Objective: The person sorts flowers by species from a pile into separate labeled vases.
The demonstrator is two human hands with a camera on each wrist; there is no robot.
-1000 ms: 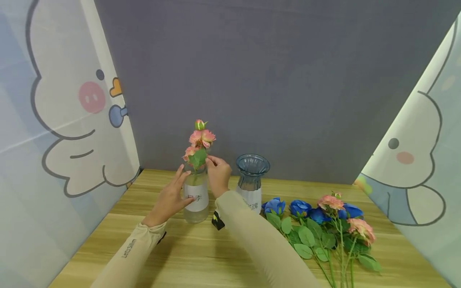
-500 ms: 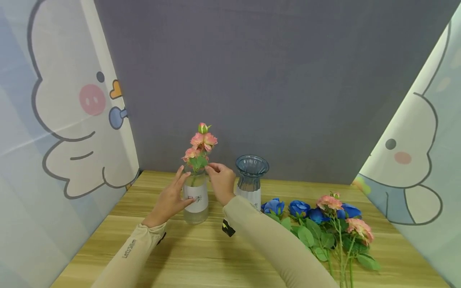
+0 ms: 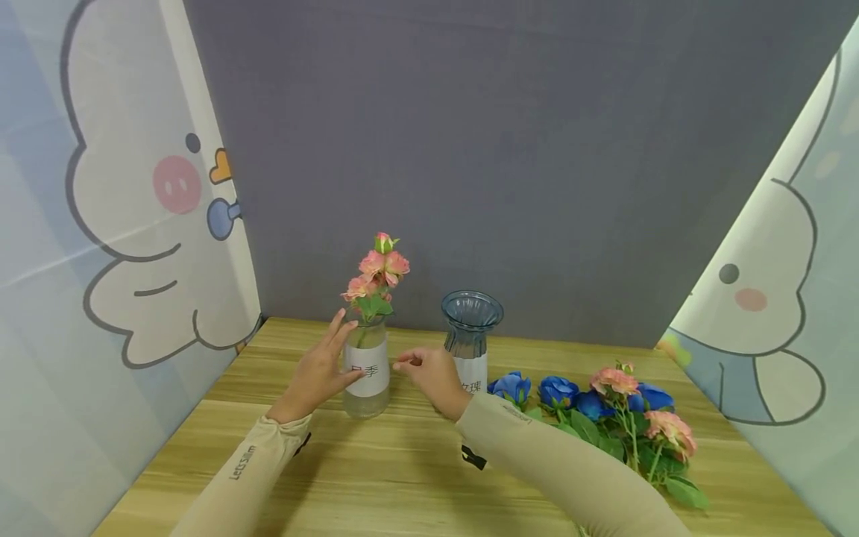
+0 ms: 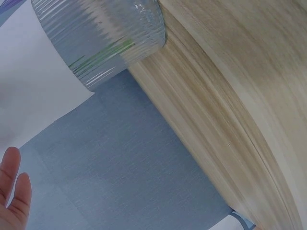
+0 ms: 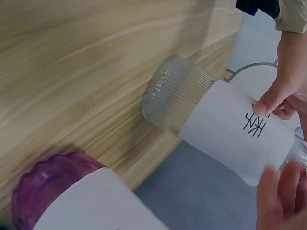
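A clear glass vase (image 3: 365,406) with a white label stands upright, a stem of pink roses (image 3: 376,272) in its mouth. My left hand (image 3: 318,377) holds the vase from the left, its thumb (image 5: 267,101) on the label and its fingers up by the rim. To the right of this vase is my right hand (image 3: 432,377), loosely bent and holding nothing; the right wrist view shows its fingers (image 5: 271,199) apart from the glass. Behind that hand stands a blue glass vase (image 3: 472,313) with a white label, its base looking purple in the right wrist view.
On the right of the wooden table (image 3: 376,477) lie several blue roses (image 3: 558,390) and pink roses (image 3: 671,432) with green leaves, partly behind the right sleeve (image 3: 557,462). A dark grey panel (image 3: 510,149) stands behind, with printed cloth walls (image 3: 40,335) at both sides.
My right hand has let go of the pink rose stem and moved down and right from the vase's mouth. The flowers have settled lower and lean slightly right. My left hand stays on the vase.
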